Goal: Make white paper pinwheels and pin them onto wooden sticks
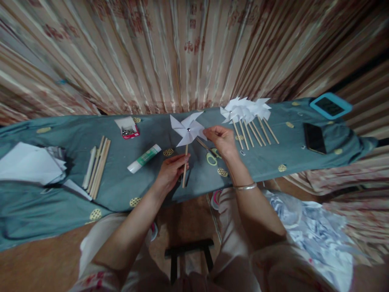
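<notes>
A white paper pinwheel (pixel 184 130) on a wooden stick stands upright above the middle of the cloth, a shiny pin at its centre. The stick is pinched in the fingers of my left hand (pixel 170 169), a little below the blades. My right hand (pixel 224 140) has its thumb and fingertips closed at the edge of the right blade. Behind and below that hand lie scissors (pixel 212 158) with pale green handles, partly hidden. A glue stick (pixel 144 158) rests to the left of my left hand. Further right, several finished pinwheels (pixel 247 110) lie in an overlapping row.
Left of the glue are an open box of pins (pixel 129 130), several wooden sticks (pixel 101 168) and white paper sheets (pixel 27 164). On the right lie a black phone (pixel 315 138) and a blue-framed device (pixel 331 106). Curtains (pixel 182 56) hang behind the cloth-covered table (pixel 117 190).
</notes>
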Demonstrator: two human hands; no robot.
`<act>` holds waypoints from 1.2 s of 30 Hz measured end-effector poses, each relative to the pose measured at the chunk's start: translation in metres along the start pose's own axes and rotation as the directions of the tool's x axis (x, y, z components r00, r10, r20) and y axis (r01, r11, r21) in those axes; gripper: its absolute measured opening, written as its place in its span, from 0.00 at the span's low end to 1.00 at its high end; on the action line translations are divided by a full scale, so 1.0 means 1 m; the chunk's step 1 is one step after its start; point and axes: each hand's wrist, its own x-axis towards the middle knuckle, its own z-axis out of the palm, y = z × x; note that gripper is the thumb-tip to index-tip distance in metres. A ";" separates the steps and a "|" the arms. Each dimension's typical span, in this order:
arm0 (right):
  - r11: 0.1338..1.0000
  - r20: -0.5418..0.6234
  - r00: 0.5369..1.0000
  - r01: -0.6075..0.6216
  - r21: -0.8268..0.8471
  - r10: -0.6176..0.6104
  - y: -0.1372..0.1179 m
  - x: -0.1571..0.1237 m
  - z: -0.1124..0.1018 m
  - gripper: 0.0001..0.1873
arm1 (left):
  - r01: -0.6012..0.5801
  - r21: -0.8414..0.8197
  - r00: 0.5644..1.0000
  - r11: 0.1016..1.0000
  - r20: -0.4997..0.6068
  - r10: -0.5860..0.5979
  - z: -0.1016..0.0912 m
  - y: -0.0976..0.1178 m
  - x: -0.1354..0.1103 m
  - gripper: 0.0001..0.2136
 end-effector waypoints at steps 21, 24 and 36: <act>0.971 0.106 0.981 -0.180 0.160 0.164 -0.005 -0.010 0.012 0.18 | -0.034 -0.041 0.996 0.999 -0.082 0.030 -0.002 -0.002 0.005 0.12; 0.966 0.115 0.978 -0.190 0.177 0.171 -0.006 -0.011 0.016 0.19 | -0.038 -0.036 0.997 0.999 -0.074 0.036 -0.001 -0.001 0.004 0.12; 0.960 0.165 0.967 -0.221 0.170 0.193 -0.010 -0.018 0.025 0.23 | -0.059 -0.044 0.995 0.997 -0.079 0.055 -0.001 0.000 0.005 0.15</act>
